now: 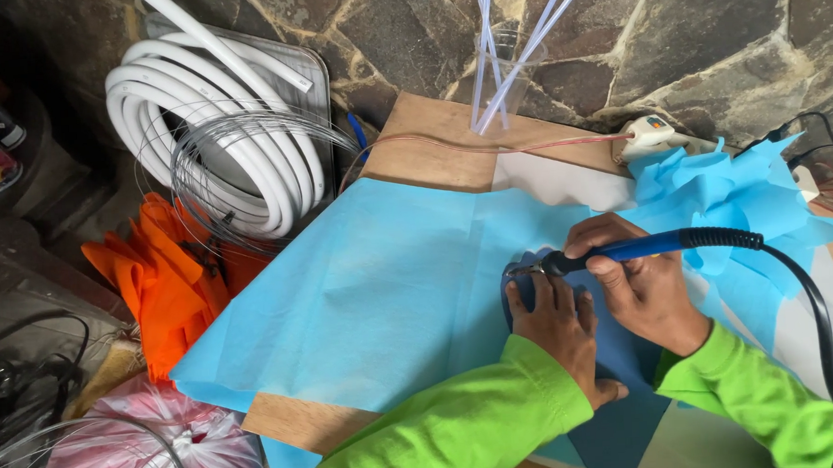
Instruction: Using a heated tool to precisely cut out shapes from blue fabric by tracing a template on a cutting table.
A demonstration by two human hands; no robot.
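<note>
Blue plastic fills my right hand (643,293): its fingers are wrapped tight round the handle of a soldering iron (645,247), whose metal tip points toward 9 o'clock and meets the darker blue sheet (622,351) near that sheet's edge. My left hand (559,331) lies flat just below the tip, fingers spread and pressing the dark sheet down, holding nothing. A black cord (815,313) runs from the iron's rear toward 5 o'clock, past my green sleeve. Under both hands a pale blue cloth (372,284) covers much of the wooden table (430,134). At 1 o'clock from my hands sits a crumpled heap of blue scraps (733,194), and beyond it a white glue gun (649,136). At 12 o'clock clear sticks (512,58) stand in a cup. Toward 10 o'clock lie a white hose coil (216,130) and thin wire loops, with orange cloth (167,276) at 9 o'clock.
</note>
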